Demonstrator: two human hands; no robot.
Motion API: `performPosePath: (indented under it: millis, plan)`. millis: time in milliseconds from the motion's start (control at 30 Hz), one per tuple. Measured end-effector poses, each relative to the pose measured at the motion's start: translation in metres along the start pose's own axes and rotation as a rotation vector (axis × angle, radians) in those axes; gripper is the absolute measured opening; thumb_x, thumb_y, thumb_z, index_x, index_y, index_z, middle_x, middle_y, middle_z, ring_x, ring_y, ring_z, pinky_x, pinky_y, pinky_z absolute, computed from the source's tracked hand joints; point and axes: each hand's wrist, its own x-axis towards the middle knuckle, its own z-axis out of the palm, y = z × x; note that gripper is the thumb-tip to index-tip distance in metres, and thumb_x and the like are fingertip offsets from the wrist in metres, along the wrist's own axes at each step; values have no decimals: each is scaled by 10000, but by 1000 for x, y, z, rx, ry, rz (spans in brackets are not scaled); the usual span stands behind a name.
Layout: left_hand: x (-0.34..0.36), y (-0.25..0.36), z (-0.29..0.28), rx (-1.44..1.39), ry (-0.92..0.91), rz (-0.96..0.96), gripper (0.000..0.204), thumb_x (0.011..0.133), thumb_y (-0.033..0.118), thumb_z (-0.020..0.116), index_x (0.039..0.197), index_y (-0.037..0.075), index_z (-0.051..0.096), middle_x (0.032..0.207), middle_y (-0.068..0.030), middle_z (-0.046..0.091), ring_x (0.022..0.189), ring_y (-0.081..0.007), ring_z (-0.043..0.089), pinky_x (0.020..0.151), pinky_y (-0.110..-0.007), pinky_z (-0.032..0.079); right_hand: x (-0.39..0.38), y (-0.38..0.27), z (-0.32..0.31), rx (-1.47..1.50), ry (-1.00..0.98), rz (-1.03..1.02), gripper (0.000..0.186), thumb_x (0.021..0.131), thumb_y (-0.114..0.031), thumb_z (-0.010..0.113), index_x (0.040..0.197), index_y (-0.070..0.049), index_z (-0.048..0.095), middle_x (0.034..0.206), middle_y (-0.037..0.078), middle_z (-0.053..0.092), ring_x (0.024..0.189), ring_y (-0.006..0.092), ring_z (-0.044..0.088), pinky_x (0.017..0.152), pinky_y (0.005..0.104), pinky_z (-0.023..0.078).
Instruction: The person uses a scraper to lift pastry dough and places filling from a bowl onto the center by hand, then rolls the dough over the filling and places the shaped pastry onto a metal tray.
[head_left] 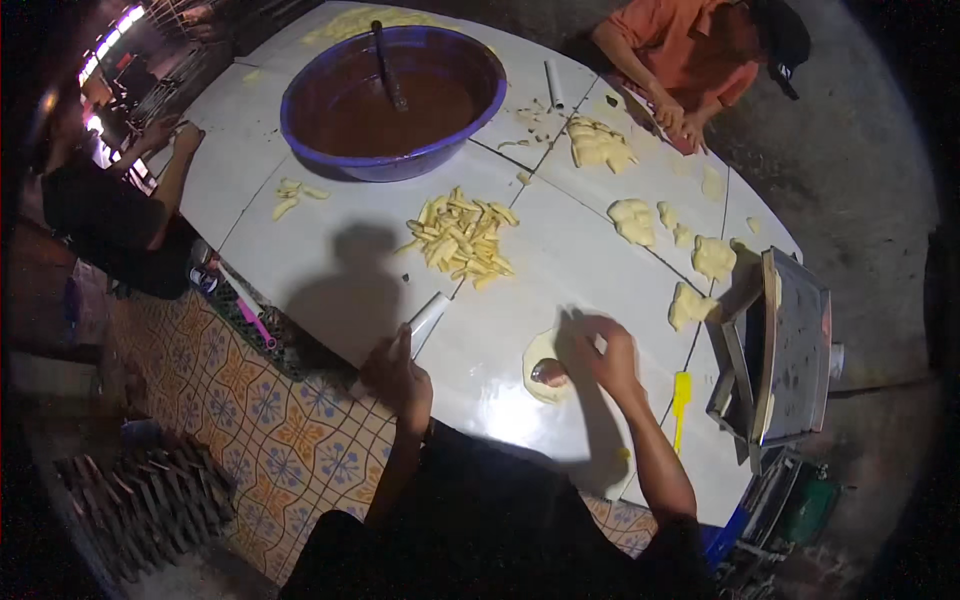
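At six o'clock on the tabletop (340, 250), the right hand (608, 352) presses open-fingered on a filled dough round (545, 368), the left hand (397, 368) grips a white roller (428, 318); finished rolls (462, 236) are piled at twelve, dough lumps (690, 304) unshaped at two.

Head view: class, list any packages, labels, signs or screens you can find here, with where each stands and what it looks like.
None can be made out: no package, label, sign or screen shows.
White table: holds only a blue basin of brown filling, pale dough pieces and a yellow scraper.
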Motion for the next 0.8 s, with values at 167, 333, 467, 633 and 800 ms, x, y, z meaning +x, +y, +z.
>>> performPosePath:
  millis: [167, 333, 467, 633, 800]
  plan:
    - [7, 9, -18, -40, -41, 1, 572, 727, 35, 591, 1249, 265, 535, 1151, -74, 521, 1083, -296, 482, 915, -529, 337, 105, -18, 103, 243, 41, -116, 270, 787, -137, 616, 1015, 3, 654, 938, 219, 639, 831, 368, 623, 740, 394, 500]
    - [6, 16, -7, 66, -21, -72, 596, 713, 8, 584, 1244, 276, 539, 1116, -79, 546, 1104, -295, 474, 928, -503, 341, 118, -16, 114, 128, 15, -149, 274, 766, -99, 616, 1007, 27, 655, 878, 246, 638, 784, 355, 634, 713, 384, 506]
    - [6, 5, -7, -40, 45, -13, 563, 726, 6, 564, 1236, 243, 556, 1085, -96, 556, 1062, -300, 506, 939, -481, 342, 103, -34, 91, 396, -6, 67, 229, 791, -98, 600, 978, 4, 682, 794, 231, 644, 702, 302, 641, 660, 371, 499]
    - [2, 4, -4, 71, 47, 23, 547, 736, 9, 578, 1233, 236, 558, 1098, -99, 552, 1057, -298, 507, 931, -477, 344, 109, -16, 108, 408, 103, 22, 198, 779, -106, 621, 940, -13, 690, 861, 220, 666, 770, 304, 668, 694, 348, 508]
    - [-5, -3, 2, 130, 32, 32, 527, 756, 40, 593, 1242, 241, 551, 1149, -106, 535, 1112, -308, 478, 942, -480, 339, 102, -35, 104, 438, 134, 1, 198, 766, -99, 643, 916, 26, 679, 788, 224, 661, 703, 283, 668, 646, 336, 509]
